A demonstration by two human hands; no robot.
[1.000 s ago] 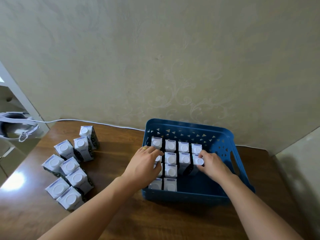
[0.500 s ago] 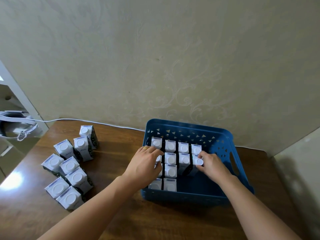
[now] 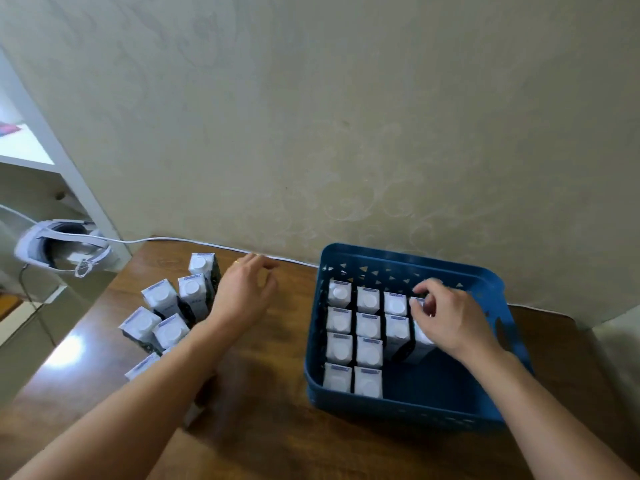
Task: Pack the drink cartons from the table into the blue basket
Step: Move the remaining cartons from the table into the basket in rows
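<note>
— Twelve or so drink cartons in the basket point(image 3: 367, 327) stand upright in the blue basket point(image 3: 498, 289), white caps up, in neat rows against its left and far walls. How are the hands placed?

— The right hand point(image 3: 450, 317) is inside the basket, over the rightmost column. Its fingers are curled around the top of the right-end carton point(image 3: 420, 336), thumb on the near side, gripping it. That carton touches its neighbour on the left.

— And the left hand point(image 3: 242, 296)?

— It is outside the basket, above the brown wooden surface point(image 3: 277, 438), between the basket and the loose cartons. Its fingers are relaxed and slightly spread, and it holds nothing. There is a ring on one finger.

— Where are the loose cartons on the surface point(image 3: 166, 313)?

— Grouped well to the left of the basket, upright, close together; the left forearm covers part of the nearest ones, so an exact count cannot be given. The farthest carton point(image 3: 202, 266) stands just beside the left hand's wrist.

— Anything else around?

— A white cable point(image 3: 180, 240) runs along the far edge of the surface at the foot of the patterned beige wall point(image 3: 346, 116). A white headset point(image 3: 59, 251) lies off the left end of the surface, by a white shelf point(image 3: 41, 140).
</note>
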